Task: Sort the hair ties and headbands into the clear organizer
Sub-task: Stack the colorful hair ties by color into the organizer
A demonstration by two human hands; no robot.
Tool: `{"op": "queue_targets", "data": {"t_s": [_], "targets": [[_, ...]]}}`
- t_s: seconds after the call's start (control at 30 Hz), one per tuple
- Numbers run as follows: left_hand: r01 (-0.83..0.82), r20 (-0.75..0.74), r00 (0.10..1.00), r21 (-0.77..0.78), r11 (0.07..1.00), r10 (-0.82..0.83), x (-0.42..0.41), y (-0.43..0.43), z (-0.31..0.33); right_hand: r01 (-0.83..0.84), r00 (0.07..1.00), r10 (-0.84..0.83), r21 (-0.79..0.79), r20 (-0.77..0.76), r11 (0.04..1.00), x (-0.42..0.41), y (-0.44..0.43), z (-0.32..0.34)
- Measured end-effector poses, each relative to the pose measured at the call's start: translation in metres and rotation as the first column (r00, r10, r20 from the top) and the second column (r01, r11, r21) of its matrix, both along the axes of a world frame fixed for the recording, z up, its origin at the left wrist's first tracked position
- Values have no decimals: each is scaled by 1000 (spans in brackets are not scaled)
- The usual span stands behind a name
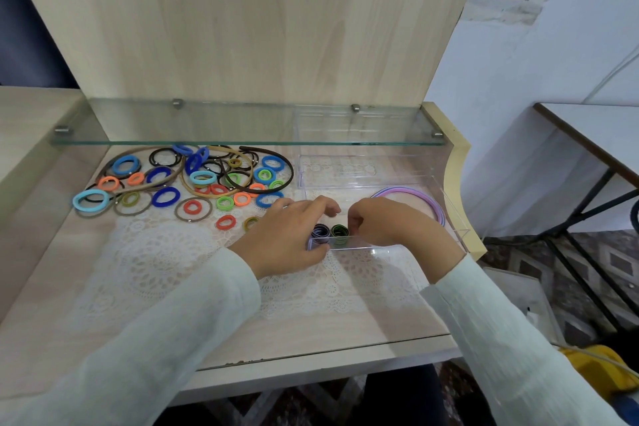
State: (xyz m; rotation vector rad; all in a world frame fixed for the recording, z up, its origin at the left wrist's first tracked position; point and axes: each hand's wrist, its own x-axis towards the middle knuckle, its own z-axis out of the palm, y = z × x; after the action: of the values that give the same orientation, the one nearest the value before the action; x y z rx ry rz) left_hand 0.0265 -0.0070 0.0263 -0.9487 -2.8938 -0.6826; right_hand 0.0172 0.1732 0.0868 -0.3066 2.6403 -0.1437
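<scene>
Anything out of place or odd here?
Nothing looks damaged or spilled. Unsorted hair ties and headbands lie jumbled left of the clear organizer; the left hand and right hand are at its near compartment.

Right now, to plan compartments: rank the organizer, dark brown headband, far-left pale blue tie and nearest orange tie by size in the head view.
Largest to smallest:
1. organizer
2. dark brown headband
3. pale blue tie
4. orange tie, clearly smallest

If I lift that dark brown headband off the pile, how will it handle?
The thin dark brown plastic headband keeps its open arch lying flat, so probably stiff and springy, not floppy. It is slim, so likely light. Blue fabric hair ties sit inside its curve and may get dragged along.
</scene>
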Motion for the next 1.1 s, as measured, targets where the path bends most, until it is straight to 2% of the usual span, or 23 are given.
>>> {"op": "queue_targets", "data": {"t_s": [0.23,0.37,0.6,0.67,0.73,0.8,0.9,0.97,1.1], "targets": [[-41,-90,995,0,999,41,4,-11,-17,-42,996,45,41,-80,998,2,1,-8],[-44,-76,996,-61,997,39,4,-14,-24,-43,996,43,5,-74,999,1,4,-9],[-97,-15,995,-48,994,96,14,-25,-30,27,996,-31,-51,-82,998,-2,8,-12],[-125,-18,992,-39,991,124,17,-30,-30,91,987,-108,-144,-115,985,-3,7,-14],[-164,-30,986,-9,986,163,20,-38,-30,158,959,-219,-303,-179,940,-4,1,-17],[-210,-73,975,29,977,212,23,-45,-29,171,890,-334,-454,-310,875,-2,-11,-19],[-295,-177,939,27,955,295,25,-56,-27,72,761,-470,-662,-447,746,3,-35,-23],[-377,-200,907,9,926,371,25,-66,-26,-20,726,-476,-708,-495,706,5,-52,-24],[-535,-224,827,-38,844,515,21,-93,-27,-149,732,-391,-691,-558,707,3,-83,-31]]}}
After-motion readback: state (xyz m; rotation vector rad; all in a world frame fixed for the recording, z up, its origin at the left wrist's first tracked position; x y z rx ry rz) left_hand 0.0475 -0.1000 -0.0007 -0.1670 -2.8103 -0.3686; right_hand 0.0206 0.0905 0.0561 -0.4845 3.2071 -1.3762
